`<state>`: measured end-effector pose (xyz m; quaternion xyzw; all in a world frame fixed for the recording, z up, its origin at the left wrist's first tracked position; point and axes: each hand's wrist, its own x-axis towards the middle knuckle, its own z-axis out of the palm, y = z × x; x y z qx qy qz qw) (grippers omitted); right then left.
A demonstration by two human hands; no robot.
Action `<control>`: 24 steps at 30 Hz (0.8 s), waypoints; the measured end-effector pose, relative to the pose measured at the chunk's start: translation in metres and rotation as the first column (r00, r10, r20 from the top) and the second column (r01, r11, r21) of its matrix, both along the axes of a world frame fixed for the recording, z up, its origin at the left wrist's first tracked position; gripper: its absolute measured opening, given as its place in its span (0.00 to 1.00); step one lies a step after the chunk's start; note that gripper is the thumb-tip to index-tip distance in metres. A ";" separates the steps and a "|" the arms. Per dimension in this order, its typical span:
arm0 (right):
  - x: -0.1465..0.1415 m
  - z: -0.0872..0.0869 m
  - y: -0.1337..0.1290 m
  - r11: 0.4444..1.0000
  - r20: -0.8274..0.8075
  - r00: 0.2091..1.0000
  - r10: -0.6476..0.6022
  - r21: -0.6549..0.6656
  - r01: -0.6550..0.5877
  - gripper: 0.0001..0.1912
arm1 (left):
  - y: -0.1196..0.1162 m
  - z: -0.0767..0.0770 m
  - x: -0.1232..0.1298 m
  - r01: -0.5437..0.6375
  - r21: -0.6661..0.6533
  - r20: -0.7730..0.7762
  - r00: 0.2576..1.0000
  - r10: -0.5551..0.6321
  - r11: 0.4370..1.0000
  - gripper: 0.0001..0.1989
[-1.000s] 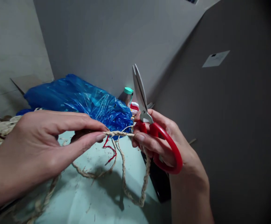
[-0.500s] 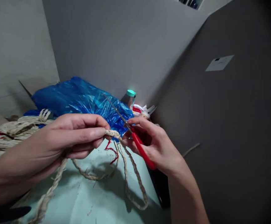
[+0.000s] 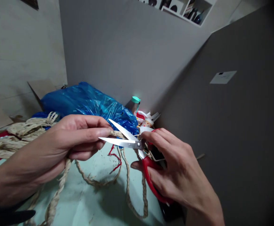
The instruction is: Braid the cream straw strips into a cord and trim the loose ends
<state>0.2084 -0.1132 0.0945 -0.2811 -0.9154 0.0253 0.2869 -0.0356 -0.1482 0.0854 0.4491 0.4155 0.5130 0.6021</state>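
Observation:
My left hand (image 3: 80, 135) pinches a braided beige cord (image 3: 117, 134) between thumb and fingertips. Red-handled scissors (image 3: 152, 185) are in my right hand (image 3: 172, 160), their blades spread apart and pointing left. The blades lie beside the cord near my left fingertips, one of them crossing in front of it. Loops of the same cord (image 3: 144, 191) hang below, between my hands. A thin red string (image 3: 116, 156) dangles under the braid. Whether the blades touch the cord, I cannot tell.
A blue plastic bag (image 3: 85, 99) lies behind my hands, with a bottle with a teal lid (image 3: 135, 105) and a paper cup (image 3: 147, 121) to its right. Beige fibre bundles (image 3: 21, 131) lie at left on the pale green table (image 3: 99, 201). A dark flat object (image 3: 171, 213) is at lower right.
The scissors have turned in my right hand and opened; their blades now point left at the cord. My right hand has shifted slightly right and down. The view has tilted up a little.

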 end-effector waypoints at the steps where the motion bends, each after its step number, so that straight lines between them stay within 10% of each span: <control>1: 0.000 0.000 0.000 1.000 -0.005 1.000 0.001 0.000 -0.001 0.18 | 0.000 0.000 -0.001 0.007 -0.003 0.012 1.000 -0.007 1.000 0.09; 14: 0.000 -0.003 0.005 0.990 0.012 1.000 0.004 0.141 -0.006 0.18 | 0.003 -0.002 -0.003 0.029 -0.027 0.088 0.996 -0.027 0.999 0.07; 24: 0.003 -0.004 0.010 0.995 -0.047 0.995 0.091 -0.026 -0.092 0.17 | -0.001 -0.002 0.000 -0.028 -0.014 0.005 1.000 0.028 1.000 0.09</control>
